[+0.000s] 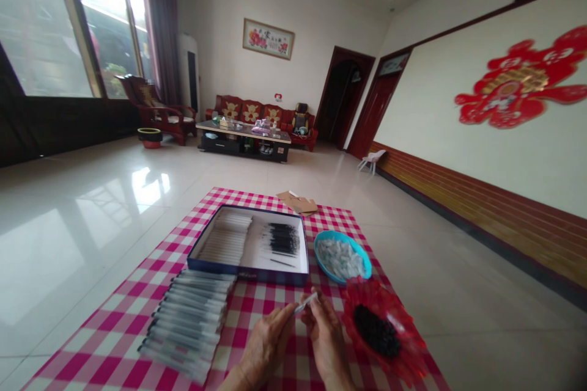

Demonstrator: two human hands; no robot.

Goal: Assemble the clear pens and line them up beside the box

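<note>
Just in front of the box, my left hand [268, 339] and my right hand [325, 333] meet with fingers closed around a slim whitish pen part [306, 303]. Its exact kind is blurred. To the left lies a stack of translucent pen barrels [188, 317] with dark ends. The shallow dark-blue box [250, 274] holds white tubes [227, 238] on its left side and thin black refills [283, 239] on its right. Beside my right hand, a red petal-edged bowl [408, 330] contains small black pieces [376, 331]. A blue bowl [364, 256] behind it is full of small translucent pieces [339, 256].
A pink-and-white checked cloth [151, 263] covers the table. Flat brown cardboard pieces [298, 202] lie at its far edge. Further off stand a low coffee table [243, 140], a red wooden sofa [220, 104], an armchair [169, 116] and a small pale chair [372, 160].
</note>
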